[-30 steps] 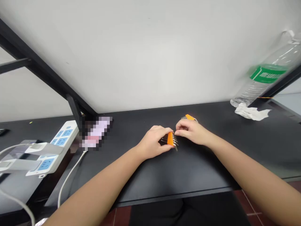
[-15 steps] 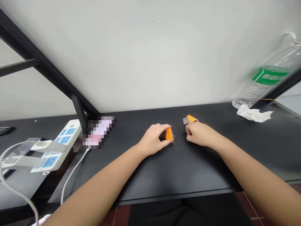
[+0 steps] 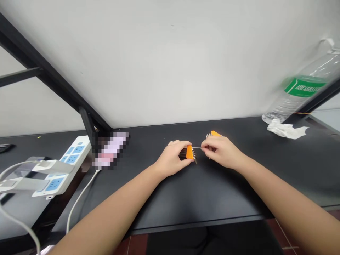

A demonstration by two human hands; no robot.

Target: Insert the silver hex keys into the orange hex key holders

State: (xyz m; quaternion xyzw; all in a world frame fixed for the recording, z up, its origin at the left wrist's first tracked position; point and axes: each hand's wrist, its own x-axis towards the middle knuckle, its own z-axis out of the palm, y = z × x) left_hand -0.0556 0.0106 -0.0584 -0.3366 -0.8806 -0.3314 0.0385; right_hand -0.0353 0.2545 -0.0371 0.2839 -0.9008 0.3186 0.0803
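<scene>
My left hand [image 3: 171, 158] grips an orange hex key holder [image 3: 189, 152] between thumb and fingers, just above the black desk. Several bent metal keys stick out of the holder's right side. My right hand [image 3: 220, 150] pinches a thin hex key [image 3: 197, 147], whose free end points left and meets the top of the holder. Behind the right hand lies a second orange hex key holder [image 3: 215, 133] with several silver keys; the hand partly hides it.
A white power strip [image 3: 66, 163] with plugged-in chargers stands at the left, beside a blurred-out phone-like object [image 3: 111, 150] on a white cable [image 3: 79, 202]. A crumpled tissue [image 3: 287, 129] and a large plastic bottle [image 3: 305, 86] are at the right against the wall.
My right hand has moved left with the thin hex key, bringing its end to the holder in my left hand. The left hand has stayed almost still.
</scene>
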